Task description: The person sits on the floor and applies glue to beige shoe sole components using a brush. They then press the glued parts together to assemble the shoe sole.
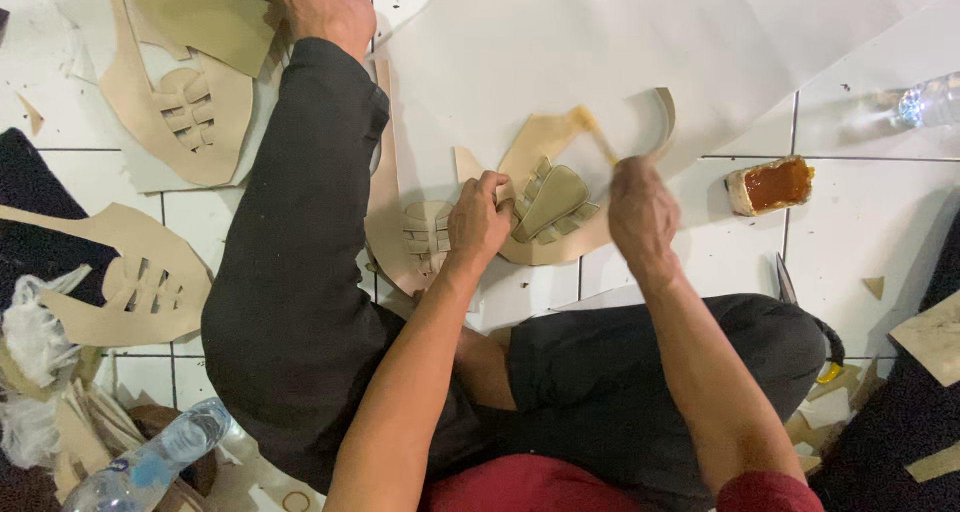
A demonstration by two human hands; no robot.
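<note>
Tan leather cutout (548, 204), a curved piece with slotted straps woven through its middle, lies flat on a large white paper sheet (600, 42) spread over the tiled floor (860, 222), just in front of the person's crossed legs in dark trousers (300, 272). Left hand (478, 222) presses down on the cutout's left edge, fingers curled and close together with the fingertips on the woven part. Right hand (640, 210) hovers at the cutout's right edge, its fingers pinched around a thin brush (597, 137) whose yellowish tip points over the upper part of the cutout. A second, similar leather piece (410, 234) lies partly under the left hand, touching the cutout on its left side. To the right of the cutout, well apart from it, stands a small open tin of amber glue (772, 185). Farther left of the cutout, beyond the bent knee, two more cut leather pieces (185, 112) rest on the floor, and a clear plastic bottle (150, 462) lies near the lower left corner. Another clear bottle (925, 104) shows at the far right edge, above the tin.
</note>
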